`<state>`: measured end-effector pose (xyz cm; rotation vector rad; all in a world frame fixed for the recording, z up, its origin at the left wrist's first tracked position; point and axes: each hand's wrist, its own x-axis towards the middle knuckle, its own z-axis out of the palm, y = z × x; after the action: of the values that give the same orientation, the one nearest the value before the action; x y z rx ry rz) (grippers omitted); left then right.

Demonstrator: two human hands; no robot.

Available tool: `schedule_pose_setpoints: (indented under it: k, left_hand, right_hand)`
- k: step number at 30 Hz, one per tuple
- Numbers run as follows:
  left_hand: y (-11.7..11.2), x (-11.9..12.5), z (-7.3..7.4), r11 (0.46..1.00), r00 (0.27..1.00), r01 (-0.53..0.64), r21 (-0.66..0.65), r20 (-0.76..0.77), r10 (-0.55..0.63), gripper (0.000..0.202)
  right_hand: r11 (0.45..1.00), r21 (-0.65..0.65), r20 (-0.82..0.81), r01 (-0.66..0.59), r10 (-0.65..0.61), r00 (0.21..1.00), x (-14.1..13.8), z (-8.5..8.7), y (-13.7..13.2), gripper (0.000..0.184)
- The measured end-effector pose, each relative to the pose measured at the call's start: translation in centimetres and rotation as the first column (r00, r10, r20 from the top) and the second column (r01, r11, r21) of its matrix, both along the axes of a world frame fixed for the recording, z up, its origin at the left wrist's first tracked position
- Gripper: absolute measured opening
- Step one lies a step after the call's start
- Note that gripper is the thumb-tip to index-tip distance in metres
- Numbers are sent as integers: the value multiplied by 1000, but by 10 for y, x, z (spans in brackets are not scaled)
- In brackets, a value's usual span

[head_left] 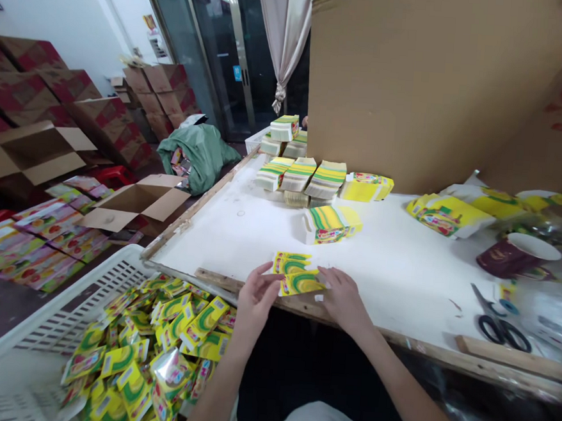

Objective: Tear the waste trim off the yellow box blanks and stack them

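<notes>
Left hand, right hand on yellow packet; packets in white crate

White table: stacks of flat yellow-green cartons at the back, 1 loose bundle nearer. 1 dark red cup far right, black scissors just in front of it. Tall cardboard sheet upright behind. White basket lower left, full of yellow packets. Floor: 1 open box, green bag, stacked red-brown boxes.
</notes>
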<state>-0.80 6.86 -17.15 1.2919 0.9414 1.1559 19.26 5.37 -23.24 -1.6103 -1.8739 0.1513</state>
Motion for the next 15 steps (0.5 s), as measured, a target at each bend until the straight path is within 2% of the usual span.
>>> schedule_pose_setpoints:
  k: [1,3,5,7,8,10,11,13,15]
  left_hand:
    - [1,0,-1,997,989,5,78,-145,6,43]
    - [5,3,-2,964,920,106,244,-393,-1,48]
    - [10,8,0,899,818,238,367,-575,18,69]
    - [15,13,2,843,718,357,403,-696,29,92]
    - [16,15,2,829,676,400,391,-736,21,95]
    - [17,17,-2,844,622,420,333,-783,-1,81]
    - [16,16,-5,867,609,393,305,-793,3,70]
    - [11,14,-12,917,598,288,276,-800,53,53]
    - [4,10,-18,941,593,196,277,-798,112,47]
  right_hand:
    - [1000,-13,33,-22,23,999,4,-2,4,50]
    - [998,-12,67,-65,66,996,5,-1,7,45]
    - [993,31,99,-117,113,989,1,10,3,39]
    - [976,90,131,-196,183,974,-5,26,-4,35]
    - [963,115,139,-245,228,964,-7,35,-8,34]
    - [938,173,129,-300,281,951,-11,48,-14,36]
    - [939,222,89,-264,250,964,-12,51,-16,37]
    - [952,295,-94,-79,111,989,-16,50,-17,46]
    - [972,225,-365,62,25,931,-23,41,-15,62]
